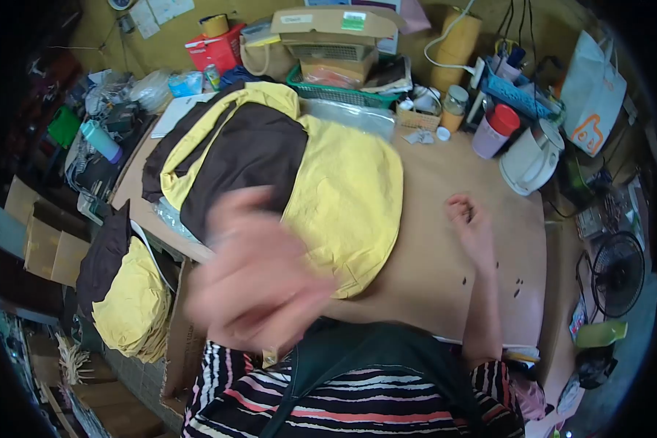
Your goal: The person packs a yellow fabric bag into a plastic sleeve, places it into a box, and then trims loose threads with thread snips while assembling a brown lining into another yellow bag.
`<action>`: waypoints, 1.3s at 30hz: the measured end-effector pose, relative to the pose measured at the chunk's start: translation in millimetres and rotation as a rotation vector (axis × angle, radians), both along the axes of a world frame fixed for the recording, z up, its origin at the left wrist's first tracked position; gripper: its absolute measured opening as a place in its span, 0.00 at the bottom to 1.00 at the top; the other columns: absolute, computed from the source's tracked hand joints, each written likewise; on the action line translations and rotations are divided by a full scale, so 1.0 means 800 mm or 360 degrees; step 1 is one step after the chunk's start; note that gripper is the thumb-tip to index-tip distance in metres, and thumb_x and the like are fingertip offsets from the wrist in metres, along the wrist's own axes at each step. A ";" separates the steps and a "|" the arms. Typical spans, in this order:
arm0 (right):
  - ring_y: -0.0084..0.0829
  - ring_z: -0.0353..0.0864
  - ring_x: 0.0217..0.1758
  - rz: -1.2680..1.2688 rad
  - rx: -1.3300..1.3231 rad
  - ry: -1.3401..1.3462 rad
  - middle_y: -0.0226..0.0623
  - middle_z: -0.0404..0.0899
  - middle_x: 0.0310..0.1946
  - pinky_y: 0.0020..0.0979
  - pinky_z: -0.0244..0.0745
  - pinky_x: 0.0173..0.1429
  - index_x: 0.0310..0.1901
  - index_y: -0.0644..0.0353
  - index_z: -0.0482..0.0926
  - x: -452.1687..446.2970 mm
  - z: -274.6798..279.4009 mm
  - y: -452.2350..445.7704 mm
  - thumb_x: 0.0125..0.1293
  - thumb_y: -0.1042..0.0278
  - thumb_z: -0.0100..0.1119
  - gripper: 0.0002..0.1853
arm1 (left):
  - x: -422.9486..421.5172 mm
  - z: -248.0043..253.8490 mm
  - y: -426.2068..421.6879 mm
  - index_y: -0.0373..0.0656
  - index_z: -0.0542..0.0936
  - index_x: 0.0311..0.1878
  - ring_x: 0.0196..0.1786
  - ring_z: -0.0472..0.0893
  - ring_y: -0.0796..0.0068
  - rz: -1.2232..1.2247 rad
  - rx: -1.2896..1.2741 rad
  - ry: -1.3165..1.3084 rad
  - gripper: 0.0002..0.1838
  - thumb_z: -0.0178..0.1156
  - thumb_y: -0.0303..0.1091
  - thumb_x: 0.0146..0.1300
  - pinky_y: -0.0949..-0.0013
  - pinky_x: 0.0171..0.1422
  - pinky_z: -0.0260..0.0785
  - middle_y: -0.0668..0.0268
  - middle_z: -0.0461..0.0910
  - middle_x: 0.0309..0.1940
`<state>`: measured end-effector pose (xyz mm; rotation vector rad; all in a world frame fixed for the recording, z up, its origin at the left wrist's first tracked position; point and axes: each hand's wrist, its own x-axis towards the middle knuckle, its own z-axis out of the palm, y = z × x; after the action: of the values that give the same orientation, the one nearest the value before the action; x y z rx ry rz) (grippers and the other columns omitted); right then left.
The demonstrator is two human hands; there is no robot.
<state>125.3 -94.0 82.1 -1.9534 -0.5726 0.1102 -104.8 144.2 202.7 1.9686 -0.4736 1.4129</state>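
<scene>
We are holding our blurred left hand in front of the yellow-and-brown cloth that is lying on the bench; we cannot tell whether it is gripping anything. Our right hand is curling its fingers loosely, well apart from the cloth. Another pile is sitting beside the bench.
</scene>
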 end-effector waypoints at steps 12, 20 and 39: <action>0.42 0.83 0.48 0.0388 -0.0798 -0.0552 0.39 0.80 0.53 0.39 0.78 0.52 0.47 0.55 0.82 -0.090 -0.104 -0.032 0.64 0.68 0.56 0.12 | -0.058 0.108 -0.060 0.47 0.81 0.45 0.51 0.72 0.53 0.0221 -0.0032 -0.1451 0.14 0.57 0.43 0.62 0.38 0.65 0.49 0.56 0.78 0.39; 0.35 0.82 0.29 0.0226 -0.0656 -0.0228 0.39 0.84 0.40 0.33 0.77 0.39 0.44 0.62 0.81 -0.055 -0.047 -0.120 0.71 0.62 0.51 0.13 | -0.017 0.060 -0.071 0.37 0.77 0.51 0.49 0.76 0.54 -0.0221 -0.0263 -0.0369 0.20 0.63 0.38 0.58 0.57 0.56 0.65 0.52 0.77 0.44; 0.39 0.77 0.28 -0.0257 -0.0561 -0.0221 0.45 0.79 0.27 0.35 0.71 0.36 0.41 0.62 0.78 -0.015 -0.125 -0.064 0.70 0.58 0.55 0.14 | 0.105 -0.240 -0.108 0.39 0.84 0.36 0.30 0.78 0.76 -0.0975 0.0124 0.1724 0.03 0.63 0.27 0.61 0.71 0.38 0.72 0.66 0.81 0.27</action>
<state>113.0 -145.0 -17.8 -2.3564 -0.5083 -0.0293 -21.0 57.6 10.4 2.0553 -0.5235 -0.1077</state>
